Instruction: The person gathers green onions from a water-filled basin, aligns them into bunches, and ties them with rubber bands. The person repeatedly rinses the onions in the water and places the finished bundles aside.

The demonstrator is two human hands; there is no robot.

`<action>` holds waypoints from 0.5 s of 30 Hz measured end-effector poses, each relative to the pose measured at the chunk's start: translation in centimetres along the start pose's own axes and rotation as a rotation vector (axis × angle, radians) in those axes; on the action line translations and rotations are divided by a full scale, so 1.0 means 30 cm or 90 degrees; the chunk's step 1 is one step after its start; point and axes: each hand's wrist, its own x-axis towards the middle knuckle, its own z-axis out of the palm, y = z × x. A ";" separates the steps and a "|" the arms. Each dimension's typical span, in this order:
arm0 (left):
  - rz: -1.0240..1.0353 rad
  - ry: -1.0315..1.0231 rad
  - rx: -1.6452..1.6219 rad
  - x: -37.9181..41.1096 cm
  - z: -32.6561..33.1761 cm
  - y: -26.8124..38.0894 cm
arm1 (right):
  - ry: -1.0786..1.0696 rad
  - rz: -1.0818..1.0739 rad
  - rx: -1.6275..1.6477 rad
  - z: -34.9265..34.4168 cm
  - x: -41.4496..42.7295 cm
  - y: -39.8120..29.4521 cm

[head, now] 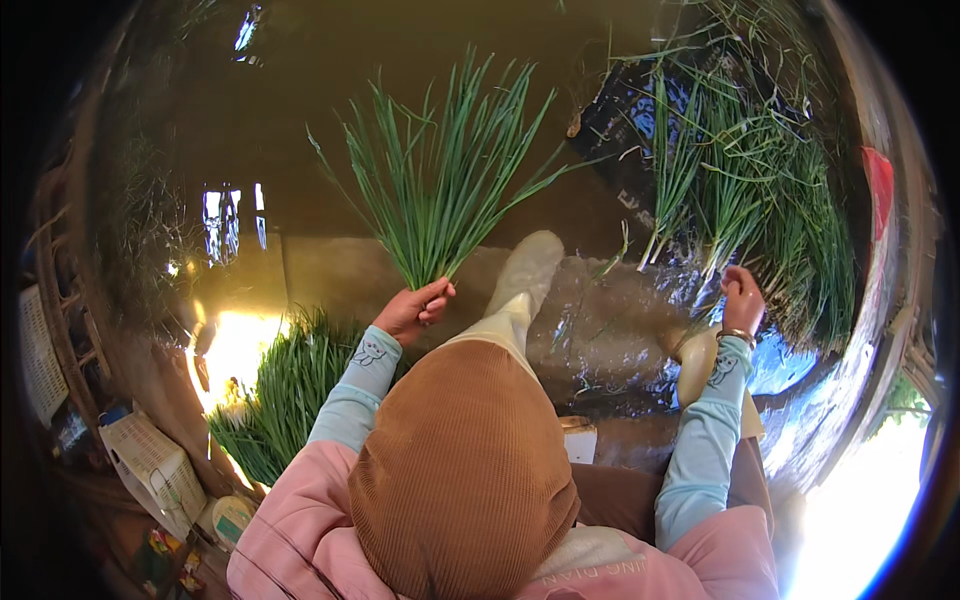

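Observation:
My left hand (pixel 417 309) grips a fanned bunch of long green chive-like stalks (pixel 431 180) by its base, leaves pointing away from me over murky water. To the right, my right hand (pixel 742 300) is held beside a heap of similar stalks (pixel 780 202), with curled fingers and a bracelet at the wrist. Whether anything is between those fingers is hidden. Pale lower ends of some stalks lie close to that hand. By my left forearm sits a dense pile of trimmer green stalks (pixel 300 390).
Brown water (pixel 525 45) spreads in front of a wet concrete ledge (pixel 330 262). A pale boot (pixel 529 270) stands ahead and a yellowish boot (pixel 697 367) to the right. Brown corduroy (pixel 465 465) covers the lower middle. A white perforated plastic basket (pixel 154 465) is at left.

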 end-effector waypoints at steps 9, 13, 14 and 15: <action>-0.015 0.002 0.026 -0.003 0.015 -0.019 | -0.214 -0.221 0.357 0.376 0.136 -0.760; -0.010 0.005 0.032 -0.003 0.012 -0.026 | -0.230 -0.340 0.168 0.603 0.258 -0.922; -0.007 0.002 0.032 -0.004 0.009 -0.029 | -0.204 -0.348 0.124 0.643 0.272 -0.942; -0.006 -0.007 0.031 -0.005 0.005 -0.031 | -0.200 -0.324 0.054 0.671 0.278 -0.950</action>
